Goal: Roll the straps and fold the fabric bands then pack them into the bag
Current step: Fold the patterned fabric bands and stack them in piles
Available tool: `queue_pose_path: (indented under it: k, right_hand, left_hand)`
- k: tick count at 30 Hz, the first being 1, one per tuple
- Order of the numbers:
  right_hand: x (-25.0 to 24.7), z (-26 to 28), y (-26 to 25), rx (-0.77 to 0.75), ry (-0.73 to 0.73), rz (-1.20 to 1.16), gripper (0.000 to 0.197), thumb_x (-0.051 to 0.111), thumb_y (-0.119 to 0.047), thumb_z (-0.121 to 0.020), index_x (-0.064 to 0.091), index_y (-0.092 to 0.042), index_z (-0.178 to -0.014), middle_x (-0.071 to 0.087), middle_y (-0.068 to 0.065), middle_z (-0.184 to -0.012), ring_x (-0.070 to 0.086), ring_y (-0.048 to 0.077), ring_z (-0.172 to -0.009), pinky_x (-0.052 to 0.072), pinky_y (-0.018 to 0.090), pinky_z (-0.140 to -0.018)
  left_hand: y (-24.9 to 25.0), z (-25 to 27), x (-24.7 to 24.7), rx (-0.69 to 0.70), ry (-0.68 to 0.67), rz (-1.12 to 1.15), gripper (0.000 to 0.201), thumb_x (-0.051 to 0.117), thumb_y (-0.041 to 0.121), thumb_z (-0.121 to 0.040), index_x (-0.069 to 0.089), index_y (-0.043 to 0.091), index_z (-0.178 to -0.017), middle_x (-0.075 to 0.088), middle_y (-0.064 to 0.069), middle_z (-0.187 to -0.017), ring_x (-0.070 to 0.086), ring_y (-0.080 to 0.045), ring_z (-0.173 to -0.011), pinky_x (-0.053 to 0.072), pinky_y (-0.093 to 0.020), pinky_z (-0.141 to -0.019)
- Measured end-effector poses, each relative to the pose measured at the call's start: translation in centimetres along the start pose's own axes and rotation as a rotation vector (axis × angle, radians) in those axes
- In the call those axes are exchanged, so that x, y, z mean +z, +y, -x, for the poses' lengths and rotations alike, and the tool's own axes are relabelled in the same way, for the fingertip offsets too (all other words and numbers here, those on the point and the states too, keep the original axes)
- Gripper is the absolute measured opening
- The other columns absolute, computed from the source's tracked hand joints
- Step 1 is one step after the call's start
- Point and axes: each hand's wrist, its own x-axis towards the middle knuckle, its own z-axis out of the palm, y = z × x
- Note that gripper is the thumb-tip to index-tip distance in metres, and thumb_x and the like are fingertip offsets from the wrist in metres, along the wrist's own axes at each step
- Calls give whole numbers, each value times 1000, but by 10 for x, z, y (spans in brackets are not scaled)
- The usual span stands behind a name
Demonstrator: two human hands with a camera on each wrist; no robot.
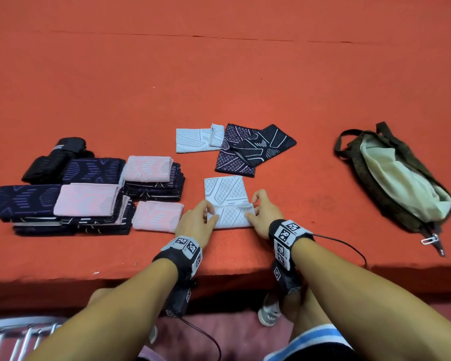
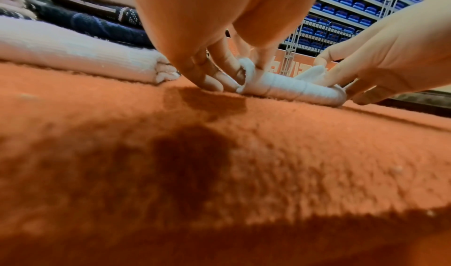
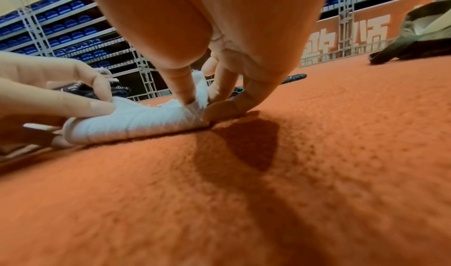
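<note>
A pale blue fabric band point(image 1: 227, 201) lies on the red carpet near the front edge, its near end folded over. My left hand point(image 1: 205, 217) pinches the fold's left corner point(image 2: 244, 73). My right hand point(image 1: 255, 207) pinches the right corner point(image 3: 197, 96). Beyond it lie another pale blue band point(image 1: 197, 138) and two dark patterned bands point(image 1: 248, 149), unfolded. Folded pink and navy bands point(image 1: 89, 199) are stacked at the left, with rolled black straps point(image 1: 55, 157) behind them. The dark bag point(image 1: 399, 183) lies open at the right, its light lining showing.
A single folded pink band point(image 1: 156, 216) lies just left of my left hand. The carpeted platform's front edge point(image 1: 219, 272) runs under my wrists. A metal rail point(image 1: 18, 332) shows at the lower left. Racks of blue seats point(image 2: 341, 9) stand far behind.
</note>
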Motion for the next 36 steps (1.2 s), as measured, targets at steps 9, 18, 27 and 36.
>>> queue_pose_path:
  k: [9,18,27,36]
  right_hand:
    - [-5,-4,-5,-17,-40,253,26,65,-35,-89,45,-34,-106,52,1,-106,59,23,-83,52,38,-77]
    - [-18,5,-20,-344,21,475,25,61,-43,-89,64,-31,-111,52,-11,-127,50,17,-112,49,35,-83]
    - [-9,5,-14,-265,-135,586,64,61,-42,-85,47,-29,-146,47,-10,-145,41,20,-128,47,39,-100]
    - [-17,-5,-16,-211,-88,502,23,44,-42,-98,60,-28,-107,69,4,-98,58,30,-104,49,39,-79]
  left_hand:
    - [-1,-6,0,10,-84,-123,43,72,41,-86,66,27,-126,65,3,-116,60,-19,-107,50,-39,-96]
    - [5,-3,-4,45,-70,-287,45,63,41,-95,64,16,-132,47,5,-127,58,-19,-105,47,-33,-95]
    - [10,-2,-16,140,-193,-405,64,75,58,-76,64,22,-128,36,17,-145,53,-12,-120,47,-32,-96]
    - [10,-14,-22,118,-131,-302,25,53,24,-94,67,24,-115,69,0,-116,63,-26,-106,52,-38,-84]
